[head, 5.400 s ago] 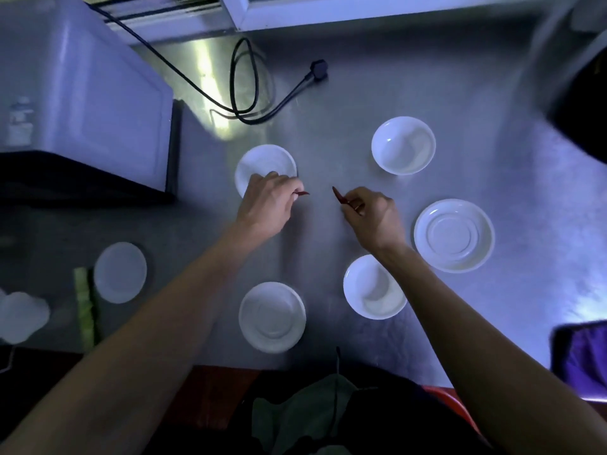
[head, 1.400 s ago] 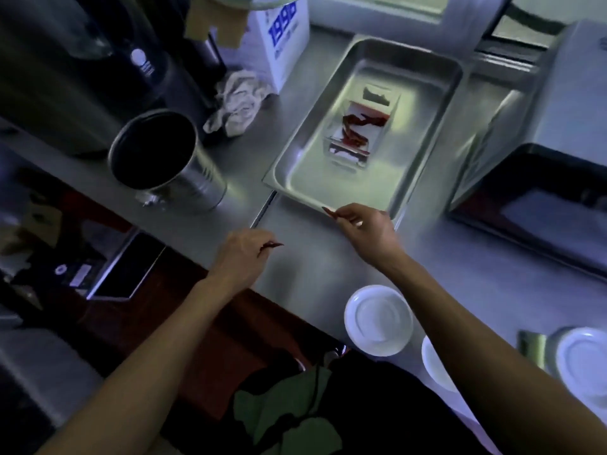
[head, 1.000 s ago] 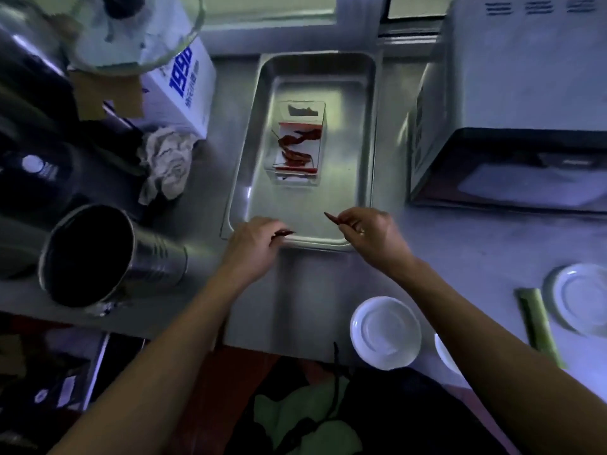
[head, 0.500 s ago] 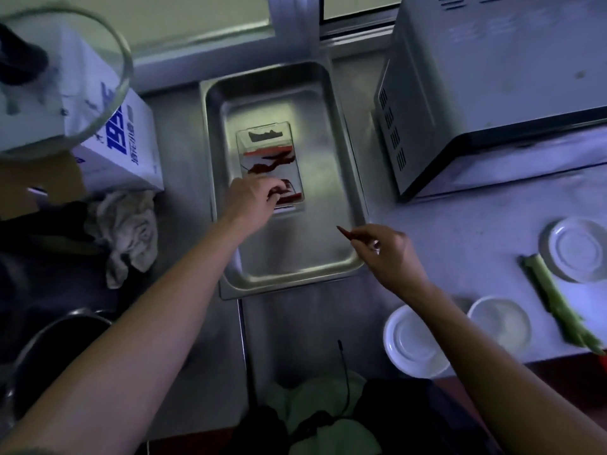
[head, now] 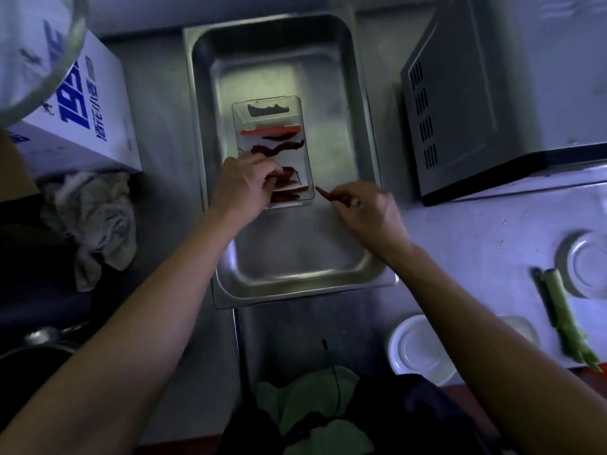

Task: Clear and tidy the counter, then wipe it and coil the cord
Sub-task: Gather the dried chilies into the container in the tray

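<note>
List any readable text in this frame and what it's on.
"19": large blue digits on the side of the white cardboard box, cut off by a glass rim in front.
Blue characters beside the digits on the same box: too blurred to read.
Nothing else readable.

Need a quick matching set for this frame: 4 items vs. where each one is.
Items:
1 clear box
2 crumpled rag
3 green stalk
4 red chilli

Places:
A pinched in right hand
B inside metal tray
C left of tray, below carton
D counter at far right, beside a white dish

Pairs: 1-B, 2-C, 3-D, 4-A
</note>
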Available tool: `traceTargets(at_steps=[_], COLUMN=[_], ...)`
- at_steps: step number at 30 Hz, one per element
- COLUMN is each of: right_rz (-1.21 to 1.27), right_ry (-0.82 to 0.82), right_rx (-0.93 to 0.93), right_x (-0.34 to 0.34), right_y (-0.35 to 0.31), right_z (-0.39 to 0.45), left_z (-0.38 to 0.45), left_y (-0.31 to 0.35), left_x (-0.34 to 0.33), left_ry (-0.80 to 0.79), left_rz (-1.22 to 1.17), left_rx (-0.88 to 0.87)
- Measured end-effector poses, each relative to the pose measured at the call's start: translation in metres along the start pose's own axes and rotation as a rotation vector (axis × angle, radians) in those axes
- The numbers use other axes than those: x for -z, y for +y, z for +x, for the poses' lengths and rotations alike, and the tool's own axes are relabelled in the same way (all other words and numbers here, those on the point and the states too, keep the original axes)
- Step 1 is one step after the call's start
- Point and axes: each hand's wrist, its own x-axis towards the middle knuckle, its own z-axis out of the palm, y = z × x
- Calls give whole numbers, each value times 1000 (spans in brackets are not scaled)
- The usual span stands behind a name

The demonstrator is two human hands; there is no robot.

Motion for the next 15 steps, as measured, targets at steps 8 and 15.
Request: traceTargets(at_steps=[8,15], right_rz=[-141,-237], right_ry=[-44,-140], right_rx=[144,190], right_x=[-26,-34], right_y=[-30,-52], right_z=[77,86], left_z=[-35,-80], left_y=[2,11], left_x=[7,13], left_ry=[94,127], left_rz=[-39,-19], left_rx=[111,148])
